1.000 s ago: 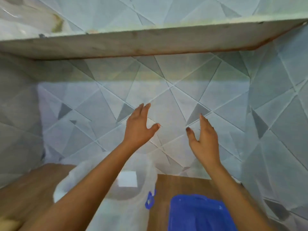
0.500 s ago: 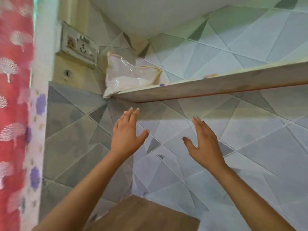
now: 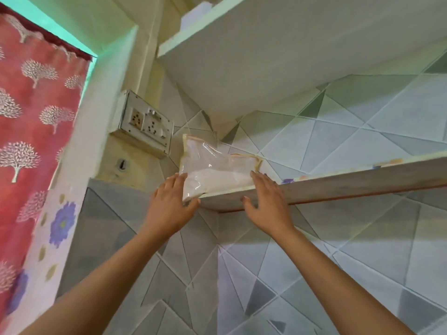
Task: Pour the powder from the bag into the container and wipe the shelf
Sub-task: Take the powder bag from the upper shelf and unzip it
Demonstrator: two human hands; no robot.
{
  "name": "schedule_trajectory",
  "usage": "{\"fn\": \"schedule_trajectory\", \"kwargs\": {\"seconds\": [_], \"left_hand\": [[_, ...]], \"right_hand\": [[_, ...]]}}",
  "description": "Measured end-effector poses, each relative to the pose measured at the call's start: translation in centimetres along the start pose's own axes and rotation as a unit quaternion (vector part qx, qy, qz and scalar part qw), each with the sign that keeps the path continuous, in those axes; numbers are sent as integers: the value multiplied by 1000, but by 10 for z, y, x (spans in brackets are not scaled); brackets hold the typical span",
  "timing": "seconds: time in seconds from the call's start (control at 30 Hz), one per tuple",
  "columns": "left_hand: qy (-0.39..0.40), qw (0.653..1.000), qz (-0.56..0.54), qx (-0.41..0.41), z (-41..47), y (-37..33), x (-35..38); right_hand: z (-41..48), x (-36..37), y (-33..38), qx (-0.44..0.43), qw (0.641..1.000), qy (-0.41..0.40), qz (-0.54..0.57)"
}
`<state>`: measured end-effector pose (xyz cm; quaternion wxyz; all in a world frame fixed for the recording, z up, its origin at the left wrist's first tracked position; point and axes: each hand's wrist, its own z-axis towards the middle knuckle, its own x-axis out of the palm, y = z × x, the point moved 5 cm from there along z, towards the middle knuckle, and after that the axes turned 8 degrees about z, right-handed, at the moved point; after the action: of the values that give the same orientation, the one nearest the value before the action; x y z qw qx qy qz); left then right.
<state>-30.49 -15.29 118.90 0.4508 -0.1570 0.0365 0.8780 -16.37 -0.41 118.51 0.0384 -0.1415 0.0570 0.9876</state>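
Observation:
A clear plastic bag (image 3: 212, 169) with white powder in its lower half stands on the left end of a wall shelf (image 3: 338, 187), leaning into the tiled corner. My left hand (image 3: 170, 204) reaches up with straight fingers, its fingertips at the bag's left lower edge and its thumb under the bag's bottom corner. My right hand (image 3: 266, 201) is raised with spread fingers over the shelf's front edge, fingertips touching the bag's right lower side. Neither hand grips the bag. The container is out of view.
A second, higher shelf (image 3: 242, 44) hangs above the bag. An electrical socket box (image 3: 145, 124) is mounted on the wall just left of the bag. A red patterned curtain (image 3: 33, 117) hangs at the far left. Grey triangle-pattern tiles cover the walls.
The view has tilted up and left, away from the counter with the containers. Both hands have risen from the tiled wall below to the bag on the shelf.

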Motion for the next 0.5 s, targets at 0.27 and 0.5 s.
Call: {"fn": "schedule_trajectory", "kwargs": {"seconds": [0.27, 0.5], "left_hand": [[11, 999, 1, -50, 76, 43, 59], [8, 993, -88, -83, 147, 81, 105]], "right_hand": [[92, 67, -47, 43, 995, 6, -93], [146, 101, -64, 33, 988, -10, -150]]}}
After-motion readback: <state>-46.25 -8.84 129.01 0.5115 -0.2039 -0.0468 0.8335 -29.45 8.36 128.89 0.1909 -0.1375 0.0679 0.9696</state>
